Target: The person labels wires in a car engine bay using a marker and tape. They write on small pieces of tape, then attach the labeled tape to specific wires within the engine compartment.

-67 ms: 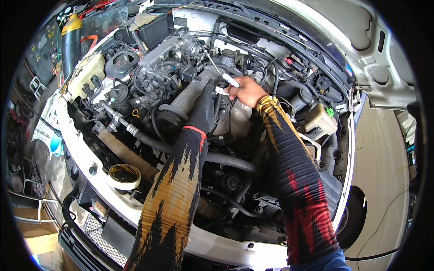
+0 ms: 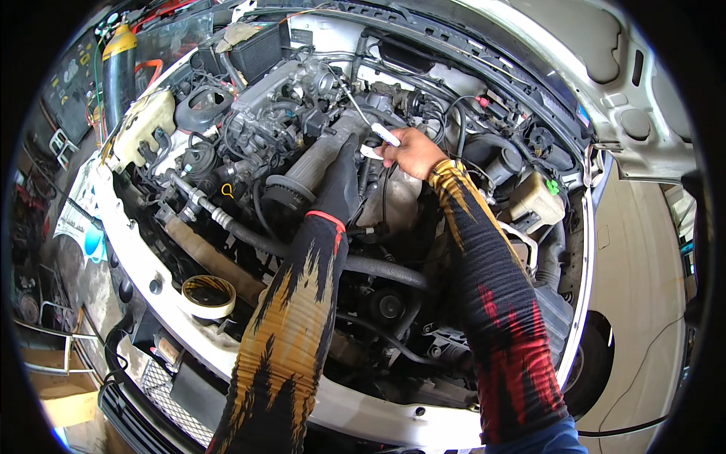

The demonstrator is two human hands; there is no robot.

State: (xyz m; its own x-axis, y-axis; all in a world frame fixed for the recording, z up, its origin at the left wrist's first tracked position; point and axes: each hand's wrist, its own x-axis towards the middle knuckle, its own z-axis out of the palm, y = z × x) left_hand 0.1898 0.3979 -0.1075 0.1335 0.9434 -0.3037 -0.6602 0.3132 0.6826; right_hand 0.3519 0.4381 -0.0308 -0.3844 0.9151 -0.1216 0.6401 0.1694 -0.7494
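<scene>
Rod (image 2: 361, 112) in the head view: thin, metallic, with a smooth white handle (image 2: 386, 135), slanting up and left over the engine (image 2: 283, 98). Held by the handle in the closed grip of the right hand (image 2: 416, 153); also at those fingertips, a curved white piece (image 2: 370, 153). Just beside, the left hand (image 2: 340, 181), black-covered, near a pale duct (image 2: 306, 163) of cylindrical shape. Cannot tell the width or contents of its grip.

At the left of the bay, a cream tank (image 2: 145, 125), moulded and rounded; at the right, a boxier cream tank (image 2: 535, 203) with a green clip (image 2: 552, 187) on top. Contents of both hidden. By the white front rail (image 2: 193, 340), a round ring (image 2: 208, 310), cream outside, yellow and black inside. At the upper left, a block-shaped black battery (image 2: 257, 59) with a crumpled tan scrap (image 2: 237, 35) on top; beyond, a dark cylinder (image 2: 119, 83) with a yellow shoulder. At the lower left, a cardboard box (image 2: 64, 408). Below the hands, a thick black hose (image 2: 386, 271). Around both arms, knitted sleeves (image 2: 283, 325), black with jagged gold.
</scene>
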